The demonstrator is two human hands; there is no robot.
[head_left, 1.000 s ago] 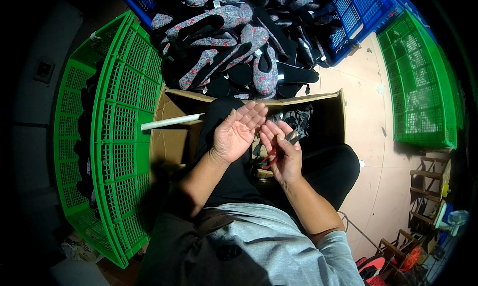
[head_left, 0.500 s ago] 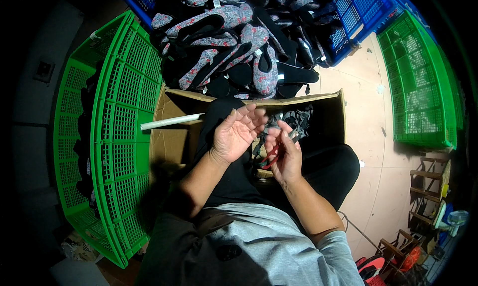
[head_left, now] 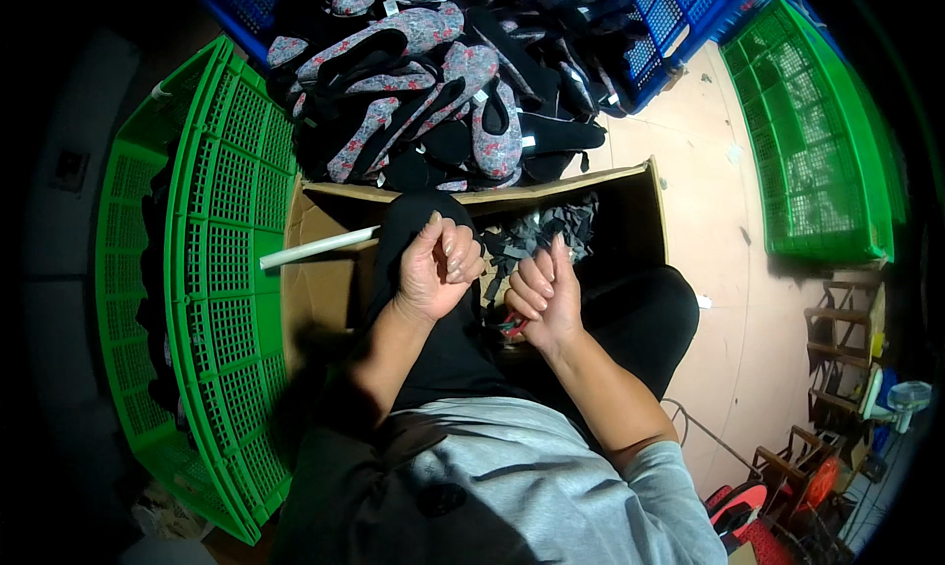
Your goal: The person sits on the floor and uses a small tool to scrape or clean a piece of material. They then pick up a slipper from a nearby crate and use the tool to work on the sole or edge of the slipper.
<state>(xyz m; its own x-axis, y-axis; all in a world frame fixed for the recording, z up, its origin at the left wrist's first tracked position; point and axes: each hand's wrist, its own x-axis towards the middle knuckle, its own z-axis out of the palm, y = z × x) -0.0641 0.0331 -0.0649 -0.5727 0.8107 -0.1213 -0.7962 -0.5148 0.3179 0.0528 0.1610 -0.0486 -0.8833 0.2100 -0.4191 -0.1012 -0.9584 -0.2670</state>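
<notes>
Red tool (head_left: pixel 511 325) pokes out below the curled right hand (head_left: pixel 545 296) gripping it, near the left hand (head_left: pixel 438 275), curled up with nothing showing, seemingly between grabs over the box (head_left: pixel 320 287) of dark scraps (head_left: pixel 561 227), so taking flowery shoes (head_left: pixel 495 154) beyond would need the left one opened.

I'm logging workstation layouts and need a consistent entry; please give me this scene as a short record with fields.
Left hand: fingers curled in, nothing visible in it
Right hand: curled around a red object, mostly hidden
Below the hands: open cardboard box with dark scraps
Beyond the box: heap of shoes, floral-patterned and black
Left side: green crate; white tube slanting between it and the box
Right side: another green crate
</notes>
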